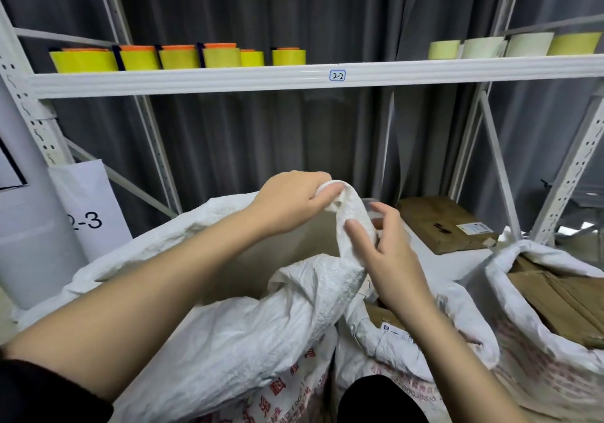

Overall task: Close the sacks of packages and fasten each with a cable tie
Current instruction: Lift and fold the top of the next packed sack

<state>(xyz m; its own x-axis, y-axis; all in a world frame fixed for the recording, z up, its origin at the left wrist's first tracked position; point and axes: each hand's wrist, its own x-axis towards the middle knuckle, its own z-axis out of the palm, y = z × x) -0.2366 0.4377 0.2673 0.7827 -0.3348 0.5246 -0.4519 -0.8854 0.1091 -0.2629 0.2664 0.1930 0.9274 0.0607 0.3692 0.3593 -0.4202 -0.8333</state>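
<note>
A white shelving rack (pixel 294 77) stands against a grey curtain (pixel 261 7). Below it, centre, the white woven sack (pixel 248 334) is gathered into a twisted neck. The left hand (pixel 291 198) grips the neck's top. The right hand (pixel 385 246), fingers loosely curled, touches the neck just below. A second open sack (pixel 536 350) lies at the right edge.

Bare forearms, with a dark, seemingly black sleeve (pixel 49 393) pushed up on the left arm only.
</note>
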